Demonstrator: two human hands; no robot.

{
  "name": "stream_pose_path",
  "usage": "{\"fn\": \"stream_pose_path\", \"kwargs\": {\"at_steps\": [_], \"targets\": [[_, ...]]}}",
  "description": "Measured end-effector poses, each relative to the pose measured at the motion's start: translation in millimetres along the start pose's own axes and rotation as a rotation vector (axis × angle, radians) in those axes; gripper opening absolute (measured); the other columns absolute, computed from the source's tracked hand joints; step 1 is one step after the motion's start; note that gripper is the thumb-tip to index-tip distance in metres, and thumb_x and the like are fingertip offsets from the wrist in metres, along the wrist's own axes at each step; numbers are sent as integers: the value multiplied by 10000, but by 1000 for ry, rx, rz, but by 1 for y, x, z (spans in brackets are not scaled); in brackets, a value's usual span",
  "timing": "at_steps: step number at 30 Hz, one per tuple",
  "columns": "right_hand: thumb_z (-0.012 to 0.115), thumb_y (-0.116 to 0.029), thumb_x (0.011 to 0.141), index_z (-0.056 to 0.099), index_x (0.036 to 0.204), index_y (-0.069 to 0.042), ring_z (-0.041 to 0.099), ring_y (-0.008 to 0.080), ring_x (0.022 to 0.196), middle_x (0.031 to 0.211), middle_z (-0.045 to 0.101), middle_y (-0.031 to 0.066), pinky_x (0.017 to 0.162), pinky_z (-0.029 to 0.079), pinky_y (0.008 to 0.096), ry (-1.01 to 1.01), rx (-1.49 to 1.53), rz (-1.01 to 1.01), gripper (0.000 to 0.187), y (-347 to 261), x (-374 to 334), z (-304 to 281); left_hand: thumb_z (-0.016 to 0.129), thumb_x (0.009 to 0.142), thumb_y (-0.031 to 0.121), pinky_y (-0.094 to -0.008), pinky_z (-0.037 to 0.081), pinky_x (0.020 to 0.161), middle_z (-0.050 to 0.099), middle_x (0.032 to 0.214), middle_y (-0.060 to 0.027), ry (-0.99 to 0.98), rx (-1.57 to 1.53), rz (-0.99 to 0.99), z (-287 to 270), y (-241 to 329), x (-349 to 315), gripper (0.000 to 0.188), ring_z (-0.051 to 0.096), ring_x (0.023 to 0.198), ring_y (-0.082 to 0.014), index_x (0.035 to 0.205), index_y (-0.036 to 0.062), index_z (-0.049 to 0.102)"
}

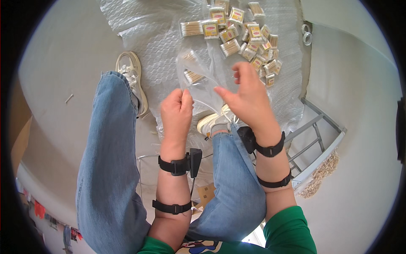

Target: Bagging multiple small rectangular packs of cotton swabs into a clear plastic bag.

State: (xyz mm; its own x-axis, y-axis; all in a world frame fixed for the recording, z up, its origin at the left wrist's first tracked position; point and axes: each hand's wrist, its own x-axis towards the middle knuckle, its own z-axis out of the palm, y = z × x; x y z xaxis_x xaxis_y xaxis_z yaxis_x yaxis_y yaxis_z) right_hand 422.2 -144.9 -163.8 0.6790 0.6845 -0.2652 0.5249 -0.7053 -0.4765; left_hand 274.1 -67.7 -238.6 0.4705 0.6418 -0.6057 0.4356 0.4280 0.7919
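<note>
A clear plastic bag [206, 92] hangs with its mouth toward me, and a few packs of cotton swabs [193, 77] show through its film. My left hand [176, 111] is closed, pinching the bag's near edge between thumb and fingers. At the other side of the mouth is my right hand [248, 99], its thumb stretched out by the film and its fingers apart, partly curled. It grips nothing that I can see. Beyond it lies a loose heap of small cotton swab packs [253, 46], with yellow and red labels.
Bubble wrap [154, 46] covers the floor under the heap. My shoes stand on either side of the bag. A grey metal frame [315, 135] is at the right, rolls of tape [307, 36] lie at the far right, and a cardboard box [19, 122] stands at the left.
</note>
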Motion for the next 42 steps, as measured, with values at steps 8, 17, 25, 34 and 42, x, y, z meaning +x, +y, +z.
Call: {"fn": "stream_pose_path", "kwargs": {"at_steps": [8, 17, 25, 34, 42], "targets": [[588, -60, 870, 479, 1002, -10, 638, 162, 600, 712, 618, 86, 514, 489, 292, -204, 536, 362, 178, 16, -1, 59, 658, 864, 257, -306, 451, 561, 576, 639, -72, 33, -127, 125, 6, -18, -5, 292, 531, 560, -158, 824, -2, 528], [572, -67, 856, 506, 961, 4, 635, 295, 738, 783, 599, 145, 652, 492, 366, 62, 148, 154, 143, -5, -8, 25, 644, 817, 148, -327, 448, 535, 563, 606, -88, -25, 32, -247, 23, -13, -29, 235, 560, 569, -176, 718, 3, 487], [538, 31, 716, 624, 924, 16, 605, 384, 781, 902, 627, 206, 699, 494, 431, -690, -122, -300, 225, -28, 41, 50, 604, 760, 45, -420, 451, 538, 537, 644, -147, 141, 355, 165, 21, 3, -32, 144, 548, 591, -359, 745, 24, 462], [435, -238, 929, 612, 1085, -51, 577, 331, 1029, 1153, 616, 180, 870, 445, 399, -1030, -11, -31, 301, 54, 64, 182, 627, 701, -18, -412, 428, 540, 500, 679, -124, 137, 418, 447, 16, -11, -28, 209, 522, 618, -326, 759, 49, 437], [393, -353, 904, 581, 1135, -4, 539, 264, 1081, 1187, 591, 167, 963, 363, 349, -1034, -50, 231, 459, 53, 52, 200, 636, 665, -47, -400, 425, 528, 497, 679, -108, 71, 306, 535, 3, -19, -27, 247, 518, 614, -315, 767, 55, 436]]}}
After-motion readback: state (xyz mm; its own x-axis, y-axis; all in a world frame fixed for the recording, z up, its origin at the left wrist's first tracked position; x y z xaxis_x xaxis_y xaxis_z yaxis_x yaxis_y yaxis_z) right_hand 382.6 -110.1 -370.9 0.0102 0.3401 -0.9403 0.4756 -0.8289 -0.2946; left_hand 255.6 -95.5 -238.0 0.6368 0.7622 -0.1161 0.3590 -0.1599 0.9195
